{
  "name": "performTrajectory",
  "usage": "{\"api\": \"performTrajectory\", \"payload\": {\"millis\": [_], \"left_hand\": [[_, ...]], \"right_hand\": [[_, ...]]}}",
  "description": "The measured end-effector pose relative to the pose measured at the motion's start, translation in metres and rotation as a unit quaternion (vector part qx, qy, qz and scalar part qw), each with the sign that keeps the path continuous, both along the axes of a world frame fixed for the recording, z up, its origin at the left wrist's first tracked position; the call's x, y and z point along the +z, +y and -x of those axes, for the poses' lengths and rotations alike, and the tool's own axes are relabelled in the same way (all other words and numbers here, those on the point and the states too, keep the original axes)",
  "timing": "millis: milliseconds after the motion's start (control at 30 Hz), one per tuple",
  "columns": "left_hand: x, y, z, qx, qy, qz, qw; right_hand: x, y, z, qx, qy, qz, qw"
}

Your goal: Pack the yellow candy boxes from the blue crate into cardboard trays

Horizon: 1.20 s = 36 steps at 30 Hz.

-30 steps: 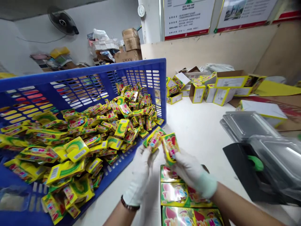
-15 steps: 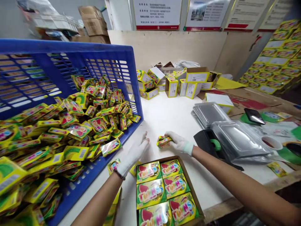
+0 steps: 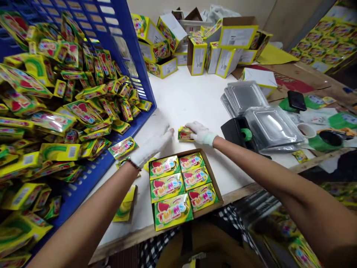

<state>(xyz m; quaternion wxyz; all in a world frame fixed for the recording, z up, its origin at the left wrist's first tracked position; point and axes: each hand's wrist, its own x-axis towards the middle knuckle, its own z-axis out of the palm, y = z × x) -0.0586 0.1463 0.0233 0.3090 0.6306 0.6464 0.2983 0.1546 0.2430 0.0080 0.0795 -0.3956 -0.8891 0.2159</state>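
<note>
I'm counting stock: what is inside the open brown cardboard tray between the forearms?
The open brown cardboard tray shows six yellow and green TWINS boxes, face up in two columns of three. Whatever lies beneath them is covered.

Bright light, source out of frame. White flat bench point(image 3: 186, 93) near washed out mid-frame, greyer toward near edge. Glare patches on clear plastic tray-like covers point(image 3: 273, 126), smaller highlights on glossy yellow-and-green printed cardboard packs point(image 3: 167, 186). White-gloved left hand point(image 3: 154, 137) pale, soft, outline partly lost against bench. Space below bench dim, detail murky. Slatted blue plastic basket point(image 3: 134, 50) leaning outward, wide-angle stretch. Small yellow cardboard boxes point(image 3: 22, 232) blurred at lower left.
</note>
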Motion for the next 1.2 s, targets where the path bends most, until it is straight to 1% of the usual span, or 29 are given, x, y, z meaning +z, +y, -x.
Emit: {"api": "performTrajectory", "payload": {"millis": [33, 67, 100, 167, 200, 233, 267, 333, 400, 467, 533, 600, 667, 733, 767, 833, 933, 1000, 1067, 1133, 1200], "left_hand": [[0.011, -0.017, 0.003, 0.016, 0.005, -0.013, 1.000], [0.021, -0.036, 0.005, 0.037, 0.015, -0.035, 0.999], [0.028, -0.057, 0.005, 0.057, 0.032, -0.056, 0.996], [0.036, -0.101, 0.001, 0.085, 0.052, -0.098, 0.990], [0.036, -0.123, -0.004, 0.078, 0.053, -0.113, 0.989], [0.033, -0.143, -0.009, 0.061, 0.049, -0.130, 0.988], [0.028, -0.161, -0.016, 0.027, 0.045, -0.142, 0.988], [0.017, -0.189, -0.031, -0.051, 0.056, -0.167, 0.983], [0.006, -0.205, -0.045, -0.107, 0.100, -0.185, 0.972], [-0.001, -0.211, -0.054, -0.118, 0.149, -0.201, 0.961], [-0.005, -0.210, -0.059, -0.105, 0.177, -0.220, 0.953], [-0.008, -0.207, -0.060, -0.100, 0.186, -0.236, 0.948], [-0.011, -0.204, -0.059, -0.108, 0.204, -0.249, 0.941], [-0.014, -0.203, -0.057, -0.122, 0.230, -0.260, 0.930], [-0.015, -0.204, -0.057, -0.127, 0.240, -0.266, 0.925], [-0.018, -0.205, -0.056, -0.133, 0.250, -0.276, 0.919], [-0.020, -0.206, -0.058, -0.120, 0.231, -0.286, 0.922], [-0.021, -0.206, -0.059, -0.110, 0.209, -0.292, 0.927], [-0.020, -0.206, -0.059, -0.110, 0.199, -0.300, 0.927], [-0.019, -0.206, -0.060, -0.117, 0.208, -0.306, 0.922], [-0.018, -0.205, -0.060, -0.118, 0.222, -0.310, 0.917]], "right_hand": [[0.016, -0.004, -0.008, -0.007, 0.013, 0.016, 1.000], [0.034, -0.011, -0.019, 0.006, 0.031, 0.030, 0.999], [0.051, -0.022, -0.030, 0.034, 0.055, 0.048, 0.997], [0.079, -0.050, -0.052, 0.120, 0.059, 0.125, 0.983], [0.087, -0.066, -0.061, 0.157, 0.042, 0.160, 0.974], [0.091, -0.083, -0.067, 0.182, 0.013, 0.180, 0.967], [0.091, -0.099, -0.071, 0.197, -0.017, 0.188, 0.962], [0.082, -0.125, -0.072, 0.196, -0.067, 0.170, 0.963], [0.070, -0.142, -0.067, 0.180, -0.085, 0.139, 0.970], [0.062, -0.150, -0.060, 0.174, -0.074, 0.119, 0.975], [0.062, -0.152, -0.053, 0.172, -0.047, 0.112, 0.978], [0.067, -0.152, -0.047, 0.157, -0.032, 0.124, 0.979], [0.071, -0.150, -0.045, 0.143, -0.041, 0.157, 0.976], [0.070, -0.150, -0.048, 0.149, -0.051, 0.174, 0.972], [0.067, -0.151, -0.051, 0.155, -0.046, 0.169, 0.972], [0.056, -0.157, -0.058, 0.158, -0.012, 0.144, 0.977], [0.035, -0.172, -0.064, 0.103, 0.088, 0.076, 0.988], [0.024, -0.177, -0.063, 0.074, 0.146, 0.017, 0.986], [0.019, -0.177, -0.059, 0.089, 0.161, -0.012, 0.983], [0.019, -0.172, -0.055, 0.117, 0.148, -0.005, 0.982], [0.021, -0.169, -0.054, 0.130, 0.138, 0.011, 0.982]]}}
